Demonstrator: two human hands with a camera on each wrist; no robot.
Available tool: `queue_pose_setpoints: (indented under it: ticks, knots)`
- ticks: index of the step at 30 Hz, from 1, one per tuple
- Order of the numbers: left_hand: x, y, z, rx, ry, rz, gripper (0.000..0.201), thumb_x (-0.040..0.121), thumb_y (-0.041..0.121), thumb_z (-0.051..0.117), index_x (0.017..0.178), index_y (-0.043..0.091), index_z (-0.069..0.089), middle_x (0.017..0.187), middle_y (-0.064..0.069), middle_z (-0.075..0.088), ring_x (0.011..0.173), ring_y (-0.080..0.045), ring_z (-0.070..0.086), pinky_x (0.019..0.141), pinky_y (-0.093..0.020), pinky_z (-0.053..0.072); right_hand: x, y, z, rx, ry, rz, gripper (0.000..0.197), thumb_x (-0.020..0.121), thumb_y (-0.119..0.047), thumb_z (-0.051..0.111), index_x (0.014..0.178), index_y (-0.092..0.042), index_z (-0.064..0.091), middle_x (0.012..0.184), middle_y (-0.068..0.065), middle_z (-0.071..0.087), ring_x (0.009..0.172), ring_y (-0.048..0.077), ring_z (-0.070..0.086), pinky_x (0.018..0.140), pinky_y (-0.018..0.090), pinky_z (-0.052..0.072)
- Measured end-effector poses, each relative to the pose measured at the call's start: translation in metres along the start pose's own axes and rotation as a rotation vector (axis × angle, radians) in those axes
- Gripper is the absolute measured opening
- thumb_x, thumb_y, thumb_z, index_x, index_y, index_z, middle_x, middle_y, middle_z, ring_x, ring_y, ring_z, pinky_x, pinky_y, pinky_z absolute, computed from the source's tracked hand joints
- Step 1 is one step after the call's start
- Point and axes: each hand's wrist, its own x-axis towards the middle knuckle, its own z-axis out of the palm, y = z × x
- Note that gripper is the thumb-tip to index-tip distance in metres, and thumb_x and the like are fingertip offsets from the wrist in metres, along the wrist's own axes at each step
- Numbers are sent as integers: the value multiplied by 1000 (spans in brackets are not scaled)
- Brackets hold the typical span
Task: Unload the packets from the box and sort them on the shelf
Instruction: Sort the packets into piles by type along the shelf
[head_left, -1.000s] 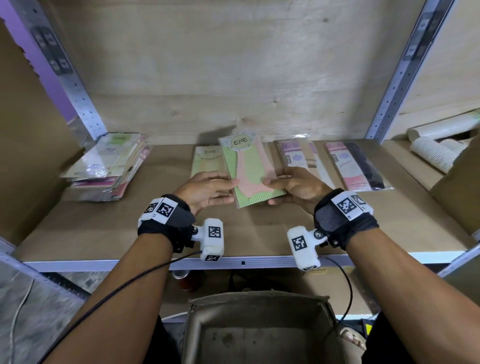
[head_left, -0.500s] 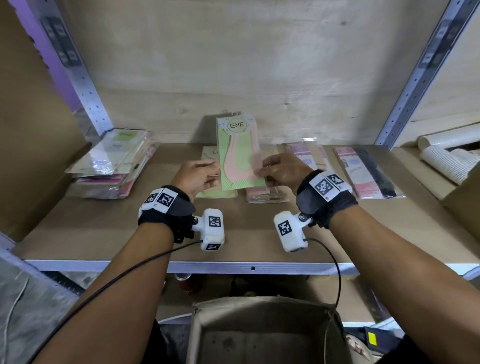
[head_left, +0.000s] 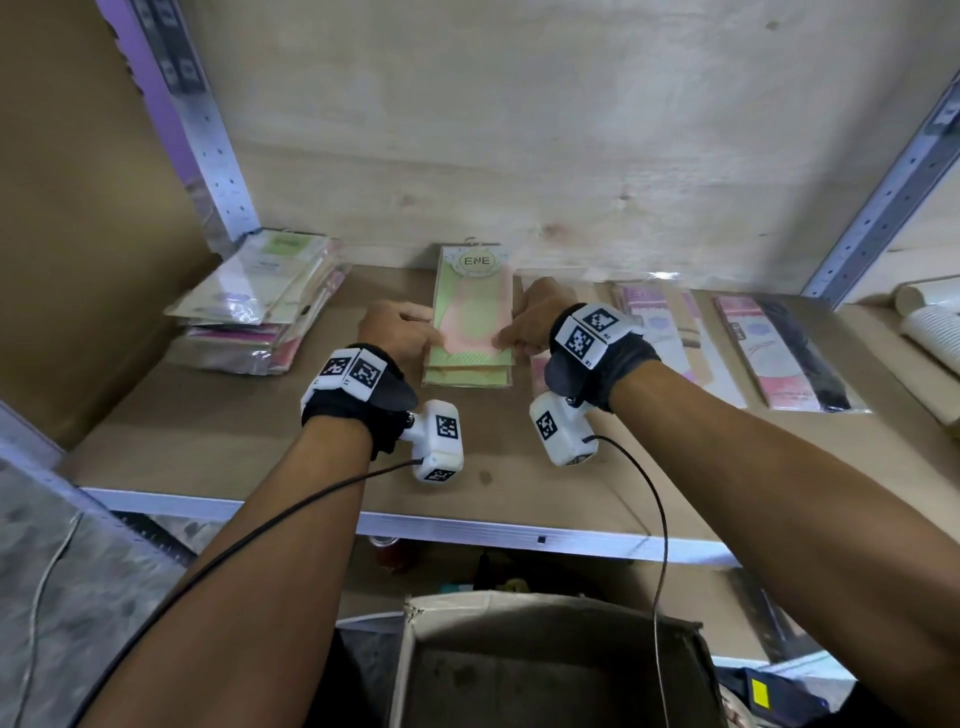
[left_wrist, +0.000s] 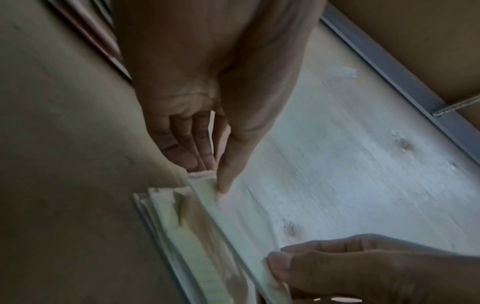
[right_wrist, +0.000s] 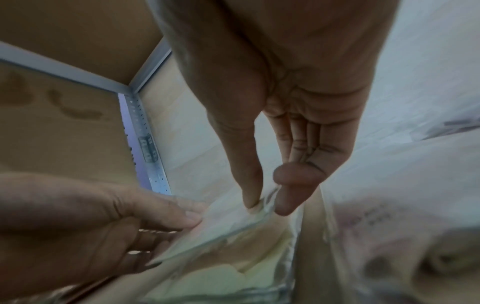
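Observation:
A green packet (head_left: 472, 306) with a pink sock and a round ENE label lies over a short stack of like green packets (head_left: 466, 375) at the back middle of the shelf (head_left: 260, 447). My left hand (head_left: 402, 332) pinches its left edge, thumb on top (left_wrist: 223, 181). My right hand (head_left: 524, 325) pinches its right edge between thumb and fingers (right_wrist: 267, 202). In the left wrist view the packet (left_wrist: 233, 226) is still tilted slightly above the stack. The brown box (head_left: 550, 660) stands open below the shelf, its floor bare where it shows.
A pile of mixed packets (head_left: 260, 301) sits at the shelf's left. Pink-and-beige packets (head_left: 670, 332) and a pink-and-black one (head_left: 784, 348) lie to the right. White rolled items (head_left: 930, 322) are at far right. Metal uprights (head_left: 202, 119) flank the bay.
Both hands carried the green packet from near the shelf's front to the back and lowered it onto the green stack; half a second ago it stood more upright.

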Motion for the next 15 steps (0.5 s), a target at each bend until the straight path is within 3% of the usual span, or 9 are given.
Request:
queue_pose_setpoints:
  ticks: [4, 6, 10, 11, 13, 15]
  knots:
    - [2, -2, -2, 93, -7, -31, 24, 67, 2, 84, 79, 20, 76, 96, -10, 76, 97, -30, 71, 92, -39, 58, -2, -1, 5, -117, 29, -24, 63, 66, -22, 90, 117, -7, 56, 114, 10, 63, 104, 28, 63, 85, 41, 56]
    - [1, -2, -1, 108, -15, -38, 24, 65, 2, 85, 72, 23, 75, 91, -8, 76, 96, -30, 71, 92, -40, 58, -3, -1, 5, -152, 30, -39, 65, 67, -22, 89, 120, -7, 54, 117, 9, 60, 103, 27, 60, 80, 36, 54]
    - [-3, -1, 1, 128, -14, -48, 24, 66, 0, 85, 67, 21, 72, 88, -8, 74, 88, -27, 70, 89, -40, 59, -1, -2, 7, -216, 17, -49, 63, 70, -22, 88, 121, -3, 57, 122, 12, 60, 110, 28, 62, 92, 41, 55]
    - [-4, 0, 2, 140, -14, -49, 22, 66, 0, 85, 66, 18, 72, 87, -9, 74, 83, -26, 68, 87, -41, 60, -1, -3, 7, -243, 13, -53, 57, 71, -23, 87, 116, -4, 58, 122, 13, 59, 110, 27, 61, 93, 41, 54]
    - [-6, 2, 2, 176, -29, -50, 16, 67, -1, 84, 70, 11, 73, 83, -11, 72, 73, -25, 66, 80, -45, 62, -1, -4, 7, -297, 11, -61, 39, 72, -27, 86, 90, -7, 59, 113, 12, 62, 99, 22, 59, 90, 37, 55]
    - [-7, 3, 2, 195, -33, -51, 19, 68, -2, 84, 66, 13, 71, 78, -11, 70, 69, -25, 65, 77, -45, 63, -2, -5, 8, -346, 20, -66, 40, 71, -31, 86, 76, -9, 53, 104, 11, 62, 93, 21, 56, 86, 34, 55]
